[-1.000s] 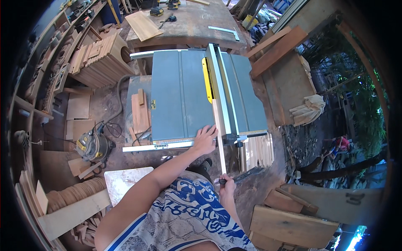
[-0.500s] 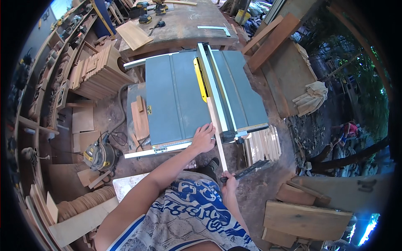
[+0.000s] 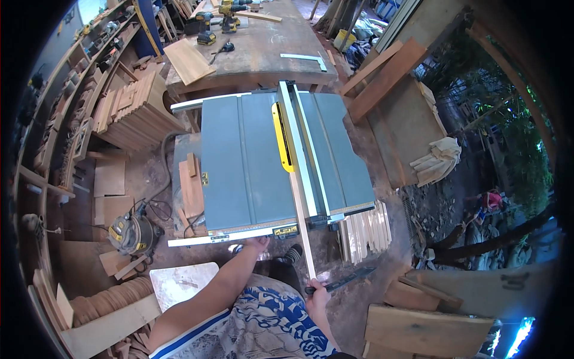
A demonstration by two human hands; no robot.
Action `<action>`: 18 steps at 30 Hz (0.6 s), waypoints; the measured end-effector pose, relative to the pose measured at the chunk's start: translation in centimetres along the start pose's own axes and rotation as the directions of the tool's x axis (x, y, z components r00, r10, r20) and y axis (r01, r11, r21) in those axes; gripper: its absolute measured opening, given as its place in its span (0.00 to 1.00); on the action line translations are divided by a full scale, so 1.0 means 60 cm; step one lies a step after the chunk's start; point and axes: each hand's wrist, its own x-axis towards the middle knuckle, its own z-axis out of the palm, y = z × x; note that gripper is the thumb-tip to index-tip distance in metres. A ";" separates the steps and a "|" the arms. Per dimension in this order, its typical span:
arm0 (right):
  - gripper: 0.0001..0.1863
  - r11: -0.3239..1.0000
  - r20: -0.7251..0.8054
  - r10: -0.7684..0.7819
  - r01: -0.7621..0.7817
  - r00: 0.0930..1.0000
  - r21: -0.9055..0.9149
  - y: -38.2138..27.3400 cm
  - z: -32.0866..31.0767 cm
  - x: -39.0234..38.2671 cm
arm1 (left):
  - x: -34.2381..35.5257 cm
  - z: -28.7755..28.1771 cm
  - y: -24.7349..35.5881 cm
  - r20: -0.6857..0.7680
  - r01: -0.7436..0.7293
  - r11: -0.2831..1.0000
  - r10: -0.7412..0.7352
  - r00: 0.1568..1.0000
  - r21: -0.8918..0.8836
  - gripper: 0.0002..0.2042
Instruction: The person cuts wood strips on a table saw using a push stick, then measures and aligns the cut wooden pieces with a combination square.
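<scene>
1. one wooden strip (image 3: 302, 227) lies on the table saw surface (image 3: 227, 155) beside the fence (image 3: 300, 161), near end overhanging;
2. right hand (image 3: 318, 294): fingers hold that end and a black push stick (image 3: 348, 280);
3. left hand (image 3: 260, 243) at the front rail (image 3: 194, 241); fingers partly hidden, their spread i cannot tell.

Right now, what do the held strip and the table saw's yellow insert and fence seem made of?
Strip: likely bare wood, given its pale, matte faces. Yellow insert: plastic or painted metal; its even colour leaves that open. Fence: probably metal, given its silvery faces.
</scene>
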 end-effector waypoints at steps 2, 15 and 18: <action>0.16 1.000 -0.010 -0.017 0.017 1.000 -0.012 -0.004 -0.019 0.006 | -0.016 0.037 -0.058 -0.090 0.001 0.999 -0.005 0.996 -0.048 0.22; 0.15 0.999 0.019 -0.029 0.030 0.999 -0.041 0.002 -0.010 0.009 | -0.018 0.003 -0.049 -0.074 -0.004 0.985 0.017 0.997 0.175 0.22; 0.17 0.998 -0.001 0.001 0.000 1.000 0.057 -0.010 -0.028 0.012 | -0.171 0.010 -0.126 0.022 0.154 0.512 -0.321 0.947 0.845 0.24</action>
